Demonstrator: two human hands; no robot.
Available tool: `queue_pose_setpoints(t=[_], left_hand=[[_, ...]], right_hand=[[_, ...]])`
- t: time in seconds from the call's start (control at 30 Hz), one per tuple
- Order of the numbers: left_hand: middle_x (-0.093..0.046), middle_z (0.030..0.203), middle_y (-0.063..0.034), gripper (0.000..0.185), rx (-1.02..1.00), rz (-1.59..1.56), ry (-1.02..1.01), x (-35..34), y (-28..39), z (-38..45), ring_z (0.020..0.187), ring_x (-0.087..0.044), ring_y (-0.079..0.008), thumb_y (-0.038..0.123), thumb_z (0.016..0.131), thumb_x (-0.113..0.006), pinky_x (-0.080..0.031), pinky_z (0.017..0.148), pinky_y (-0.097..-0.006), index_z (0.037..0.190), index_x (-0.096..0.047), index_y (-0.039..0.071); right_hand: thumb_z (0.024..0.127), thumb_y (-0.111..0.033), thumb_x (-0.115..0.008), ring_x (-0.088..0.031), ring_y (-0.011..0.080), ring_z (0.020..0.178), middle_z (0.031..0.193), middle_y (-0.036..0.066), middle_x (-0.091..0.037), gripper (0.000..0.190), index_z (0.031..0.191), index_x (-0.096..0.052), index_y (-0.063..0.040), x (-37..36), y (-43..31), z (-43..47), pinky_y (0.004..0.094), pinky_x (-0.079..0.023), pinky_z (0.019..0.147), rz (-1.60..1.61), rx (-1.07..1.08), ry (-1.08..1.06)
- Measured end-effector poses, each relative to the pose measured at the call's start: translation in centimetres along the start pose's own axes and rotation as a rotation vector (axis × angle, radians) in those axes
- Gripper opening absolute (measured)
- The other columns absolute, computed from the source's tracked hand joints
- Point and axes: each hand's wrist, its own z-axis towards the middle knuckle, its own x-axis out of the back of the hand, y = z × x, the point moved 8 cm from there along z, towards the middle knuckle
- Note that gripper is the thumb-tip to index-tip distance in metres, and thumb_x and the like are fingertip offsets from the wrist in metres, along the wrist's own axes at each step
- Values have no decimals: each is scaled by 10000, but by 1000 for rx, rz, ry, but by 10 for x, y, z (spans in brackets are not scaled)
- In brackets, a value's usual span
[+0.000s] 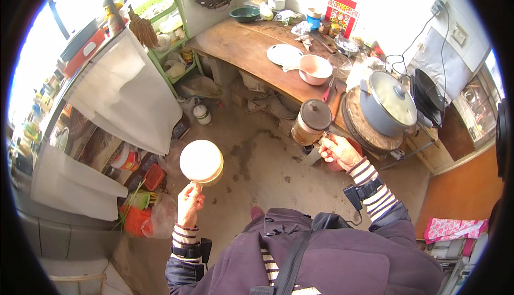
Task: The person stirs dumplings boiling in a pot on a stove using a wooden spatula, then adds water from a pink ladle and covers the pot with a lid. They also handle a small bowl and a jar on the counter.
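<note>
My left hand [190, 204] grips the handle of a round, pale-topped vessel [201, 162] over the floor at the left; glare hides the detail of its top. At the right, my right hand [339, 150] is closed on the handle of a jar-like container [307, 128] with a dark round lid. That container is in front of the edge of the wooden worktop [237, 39]. Behind it on the worktop are a pink pan [316, 70], a white lid [284, 54] and a red-handled utensil [327, 93].
A grey lidded pot [387, 102] stands on a thick round wooden board [353, 122] at the right. Green shelves [176, 50] stand at the back left. Curtained shelving [124, 82], plastic bags [162, 214] and a red basket [154, 177] line the left side.
</note>
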Motion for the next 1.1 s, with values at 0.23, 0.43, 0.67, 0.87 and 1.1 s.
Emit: queue_pose_setpoints(t=[0.23, 0.43, 0.67, 0.87, 1.1], left_hand=[[-455, 578, 46, 176, 4, 68, -98, -25, 70, 143, 456, -391, -11, 247, 818, -583, -260, 389, -122, 756, -521, 94], [-471, 590, 30, 166, -8, 56, -168, -60, 108, 266, 464, -404, -19, 236, 821, -579, -278, 397, -128, 773, -531, 84], [-478, 600, 27, 160, 44, 72, -257, -113, 146, 394, 459, -399, -16, 230, 825, -577, -273, 396, -128, 799, -523, 82], [-484, 600, 22, 148, 89, 89, -315, -157, 172, 485, 468, -408, -13, 212, 830, -568, -273, 393, -117, 778, -509, 87], [-480, 616, 10, 157, 134, 153, -466, -213, 180, 597, 484, -410, -27, 205, 841, -548, -264, 386, -134, 801, -486, 66]], right_hand=[[880, -208, -470, -473, 67, 594, 751, 36, -525, 161, 929, -475, -55, -21, -52, 116, 185, -392, 503, 34, 12, 11], [879, -201, -473, -477, 75, 603, 749, 40, -518, 169, 924, -478, -38, -17, -87, 237, 183, -411, 515, 55, 34, -34], [870, -199, -491, -473, 63, 644, 770, 16, -485, 151, 922, -473, -58, 6, -136, 367, 177, -410, 543, 38, 57, -50], [869, -187, -488, -496, 89, 664, 764, 27, -496, 127, 884, -490, -61, 45, -165, 451, 197, -423, 563, 122, 26, 23], [865, -137, -482, -537, 119, 691, 757, 45, -519, 97, 925, -475, -62, 101, -176, 522, 217, -428, 549, 311, 101, 158]])
